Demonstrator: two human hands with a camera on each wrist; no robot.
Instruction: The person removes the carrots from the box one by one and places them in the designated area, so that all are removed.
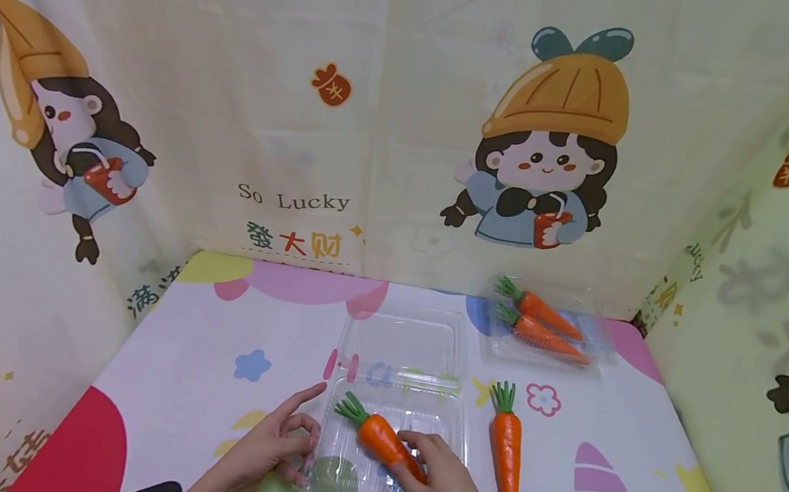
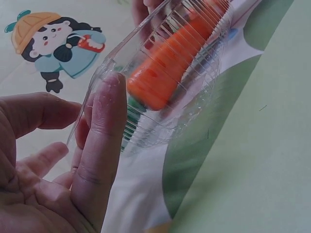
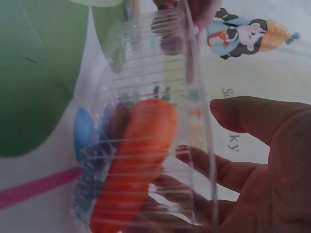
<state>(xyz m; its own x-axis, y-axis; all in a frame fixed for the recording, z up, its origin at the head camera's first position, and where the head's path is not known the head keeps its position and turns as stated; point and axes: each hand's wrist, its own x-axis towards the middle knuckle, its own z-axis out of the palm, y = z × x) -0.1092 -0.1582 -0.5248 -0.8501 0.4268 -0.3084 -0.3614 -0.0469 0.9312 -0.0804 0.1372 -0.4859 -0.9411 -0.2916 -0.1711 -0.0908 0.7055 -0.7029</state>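
Observation:
An orange carrot [image 1: 379,435] with a green top lies slanted in a clear plastic box [image 1: 332,473]. My right hand [image 1: 441,479] is over its narrow end, thumb and fingers on either side. The right wrist view shows the thumb [image 3: 238,111] apart from the carrot [image 3: 146,145]; some fingers are seen only through the box wall. My left hand [image 1: 276,440] rests beside the box's left edge, index finger extended. Its fingertips touch the rim in the left wrist view, where the carrot [image 2: 160,73] shows through the ribbed wall.
The box's clear lid [image 1: 404,340] lies folded back behind it. To the right is a loose carrot [image 1: 506,451], its leaves pointing away. Farther back right stands another clear box [image 1: 494,348] with two carrots [image 1: 547,314]. Printed cloth covers the table and walls.

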